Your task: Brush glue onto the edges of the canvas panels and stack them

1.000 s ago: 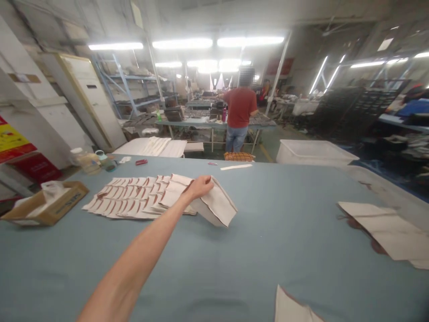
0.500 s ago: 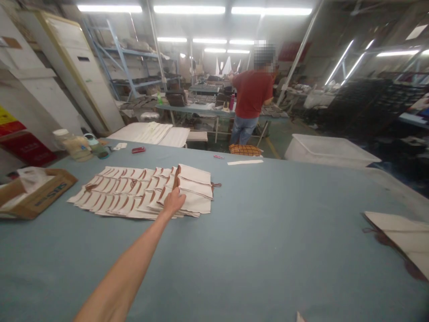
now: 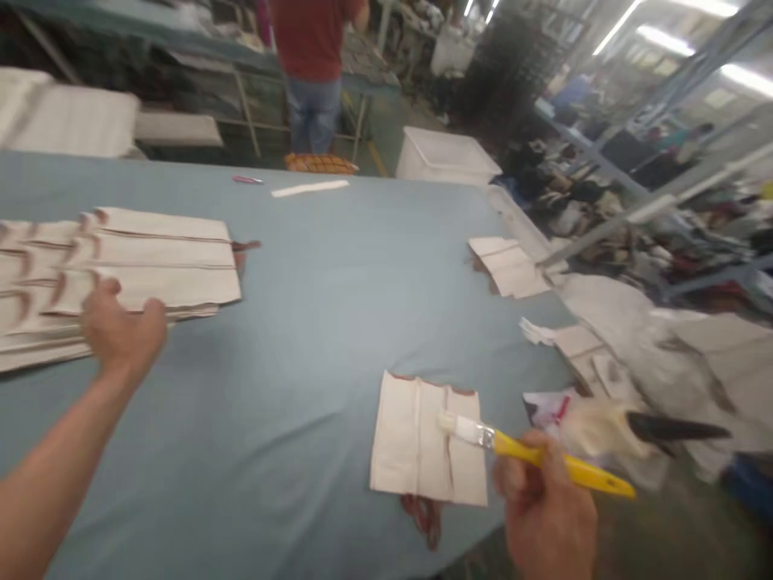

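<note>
Right hand (image 3: pixel 549 499) nearest us, fingers closed around the yellow handle of a brush (image 3: pixel 501 443), its pale bristles out over a cream cloth piece (image 3: pixel 431 463)! That piece lies flat, just ahead and to the left of the hand, brown cord (image 3: pixel 423 515) trailing from its near edge; the blur won't let me call whether the bristles touch. Looks like a brushing step on this one piece, I'd judge, and the next move there would call for a steady, light stroke and a cloth that doesn't slide.

Across the table (image 3: pixel 302 362), the left hand (image 3: pixel 124 326) is at the near edge of an overlapping row of cloth pieces (image 3: pixel 157 251), thumb and forefinger parted, nothing seen pinched between them. The row's top piece lies flat, directly beyond those fingers.

Further out: a pink pen-like object (image 3: pixel 247 180) beside a white strip (image 3: pixel 311 188), then a white bin (image 3: pixel 447 157), and a person in a red shirt (image 3: pixel 311 44) beyond the table.
</note>
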The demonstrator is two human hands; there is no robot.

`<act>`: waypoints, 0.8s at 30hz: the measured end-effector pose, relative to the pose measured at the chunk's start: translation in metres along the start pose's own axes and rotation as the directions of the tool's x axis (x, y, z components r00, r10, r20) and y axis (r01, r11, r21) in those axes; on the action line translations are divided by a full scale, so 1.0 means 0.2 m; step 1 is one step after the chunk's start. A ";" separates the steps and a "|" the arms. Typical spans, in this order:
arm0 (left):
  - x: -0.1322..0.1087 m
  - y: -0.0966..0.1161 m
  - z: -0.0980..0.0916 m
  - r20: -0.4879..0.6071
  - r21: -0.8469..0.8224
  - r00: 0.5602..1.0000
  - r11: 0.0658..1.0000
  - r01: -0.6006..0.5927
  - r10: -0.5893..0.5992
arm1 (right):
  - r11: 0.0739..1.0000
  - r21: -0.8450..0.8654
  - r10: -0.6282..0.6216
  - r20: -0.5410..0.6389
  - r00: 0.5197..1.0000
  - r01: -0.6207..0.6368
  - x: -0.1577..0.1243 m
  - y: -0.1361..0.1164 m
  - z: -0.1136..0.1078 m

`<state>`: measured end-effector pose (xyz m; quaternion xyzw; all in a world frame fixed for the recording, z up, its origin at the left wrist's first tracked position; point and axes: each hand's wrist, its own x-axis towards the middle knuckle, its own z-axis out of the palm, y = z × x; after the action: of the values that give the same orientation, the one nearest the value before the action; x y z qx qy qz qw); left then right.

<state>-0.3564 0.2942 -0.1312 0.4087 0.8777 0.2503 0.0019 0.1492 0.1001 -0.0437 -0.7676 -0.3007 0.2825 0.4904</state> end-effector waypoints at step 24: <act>-1.87 1.33 0.75 0.660 -0.230 0.216 0.468 -0.853 0.719 | 0.883 0.420 0.345 -0.274 0.898 -0.211 0.02 0.52 -1.23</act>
<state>0.1149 0.2355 -0.2205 0.8540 0.4942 -0.0352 0.1585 0.3495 -0.0756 -0.0525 -0.7304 -0.0360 0.2665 0.6278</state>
